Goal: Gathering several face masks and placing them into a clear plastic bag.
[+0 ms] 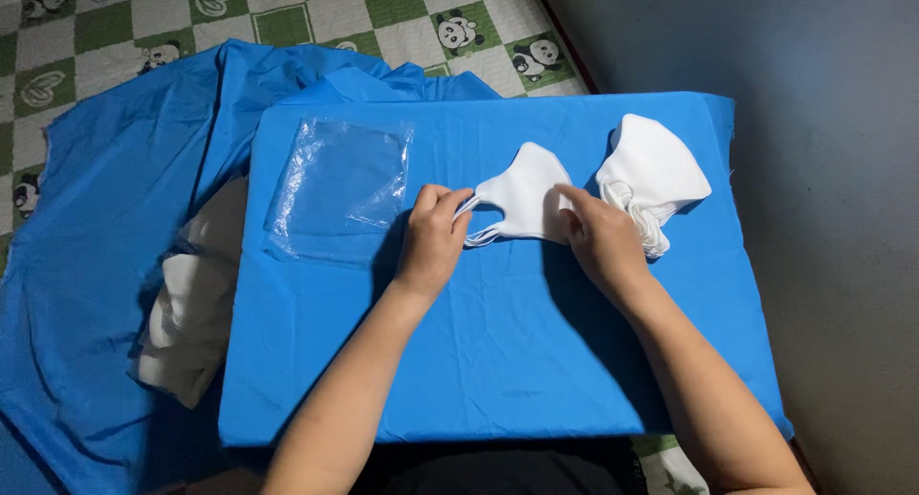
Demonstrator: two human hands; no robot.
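Note:
A folded white face mask (525, 193) lies on the blue cloth-covered board (498, 361). My left hand (431, 241) pinches its ear loops at the left end. My right hand (598, 236) presses on the mask's right edge. Just right of my right hand lies a stack of several white masks (656, 174). A clear plastic bag (345, 184) lies flat on the board, left of my left hand.
Loose blue cloth (105, 227) spreads to the left over a green-and-white checkered panda mat (383, 16). A pile of white fabric (191, 303) sits by the board's left edge. A grey wall (833, 217) runs along the right.

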